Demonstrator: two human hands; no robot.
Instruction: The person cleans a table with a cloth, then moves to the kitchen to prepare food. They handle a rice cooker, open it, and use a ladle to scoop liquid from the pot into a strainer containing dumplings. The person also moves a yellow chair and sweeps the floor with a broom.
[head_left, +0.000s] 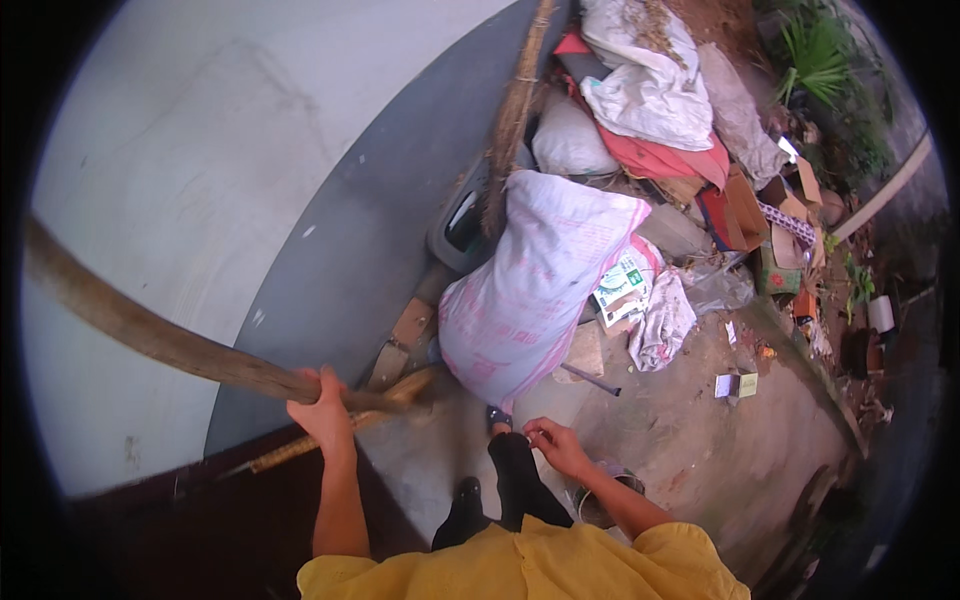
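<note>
My left hand (326, 412) grips a long wooden pole (187, 343) near its lower end; the pole slants up across the wall to the left rim of the view. Beside my leg, my right hand (559, 444) hangs with its fingers curled, and a small bit of something pale may show at the fingertips. In front of my feet stands a full white woven sack (510, 300) with pink print and pink edges, leaning over a heap. A metal bucket (609, 495) sits partly hidden under my right forearm.
A straw broom (514, 112) leans on the grey-and-white wall (300, 225) by a grey plastic bin (459, 232). Bricks (412, 321) line the wall's foot. More woven sacks (645, 97), cardboard boxes (739, 210) and a small carton (736, 385) lie rightward. A short rod (592, 379) lies near the sack.
</note>
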